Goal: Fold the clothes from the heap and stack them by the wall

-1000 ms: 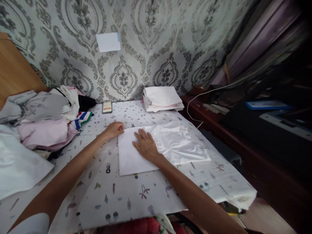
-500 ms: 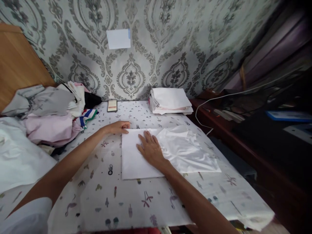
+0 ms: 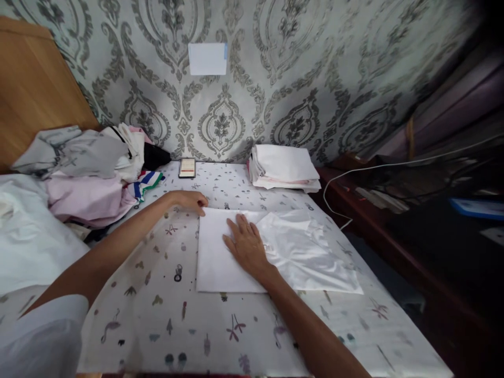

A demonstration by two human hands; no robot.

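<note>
A white garment (image 3: 307, 257) lies flat on the patterned sheet in front of me. Its left part is smooth, straight-edged and folded over, while the right part is thin, shiny and creased. At the far left corner of the folded part, my left hand (image 3: 192, 201) is closed, fingers curled and pinching the edge. My right hand (image 3: 247, 244) rests palm down on the middle of the garment, fingers spread, where the smooth part meets the shiny one.
Against the wall stands a stack of folded white cloths (image 3: 285, 165). Left of it lies a small dark-framed card (image 3: 187, 168). Loose clothes (image 3: 90, 194) are heaped at the left by a wooden board (image 3: 35, 79). A white cable (image 3: 378, 166) runs over the dark furniture at right.
The view has tilted and shifted slightly, so the background appears moved to the right. Both hands stay at nearly the same places on the garment.
</note>
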